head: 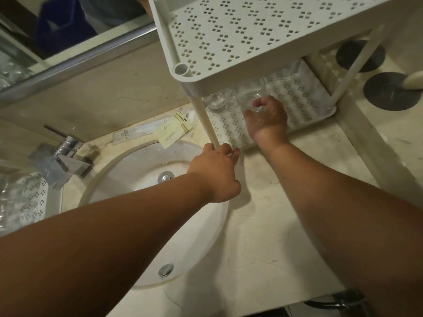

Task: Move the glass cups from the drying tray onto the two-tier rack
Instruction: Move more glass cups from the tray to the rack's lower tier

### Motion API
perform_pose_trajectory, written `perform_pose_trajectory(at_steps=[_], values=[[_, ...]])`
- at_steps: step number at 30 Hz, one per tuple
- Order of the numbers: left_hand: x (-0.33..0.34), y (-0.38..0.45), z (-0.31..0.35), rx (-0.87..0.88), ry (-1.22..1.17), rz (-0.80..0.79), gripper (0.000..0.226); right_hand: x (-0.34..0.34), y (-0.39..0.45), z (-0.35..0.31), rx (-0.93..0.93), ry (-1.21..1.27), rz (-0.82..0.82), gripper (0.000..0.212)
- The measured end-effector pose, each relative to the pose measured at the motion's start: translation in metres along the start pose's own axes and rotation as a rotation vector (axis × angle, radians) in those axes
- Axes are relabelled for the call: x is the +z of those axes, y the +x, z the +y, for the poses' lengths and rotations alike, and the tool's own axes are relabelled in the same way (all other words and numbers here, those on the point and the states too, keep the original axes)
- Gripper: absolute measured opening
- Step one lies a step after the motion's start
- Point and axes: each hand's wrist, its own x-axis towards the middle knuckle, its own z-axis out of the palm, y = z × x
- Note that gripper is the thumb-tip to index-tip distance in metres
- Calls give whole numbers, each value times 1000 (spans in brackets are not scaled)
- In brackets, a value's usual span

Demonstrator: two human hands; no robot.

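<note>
Single view, head-worn, wide-angle. Looks steeply down from above onto a marble counter (263, 243) with a round sink (128, 170) at centre-left. Faces forward toward a mirror (57, 35) along the upper left. Sits close: both forearms enter from the bottom corners and fill much of the lower half, with the left hand (216, 173) and right hand (266, 121) near mid-frame. Stands just above the top shelf of the white two-tier rack (263, 30), which crowds the upper right and partly hides the lower tier. Bends straight edges toward the borders, as with the faucet (60, 160) at left. No second view, hence no shared area.
</note>
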Motion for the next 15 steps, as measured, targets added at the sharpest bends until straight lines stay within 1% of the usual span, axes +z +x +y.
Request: perform_pose_trajectory(at_steps=[3,6,9,11,15], values=[[0,0,0,7,11,-4,84,-1,3,-1,18,-19,-11,16],[0,0,0,4,16,-7,84,-1,7,-5,-9,-65,-49,19],[-1,0,1,1,4,-9,85,1,8,-8,-41,-84,-133,31],[-1,-1,2,-4,0,-10,86,2,6,-8,-87,-123,-157,40],[-2,-1,2,-6,-11,-14,87,6,7,-6,-120,-164,-198,48]])
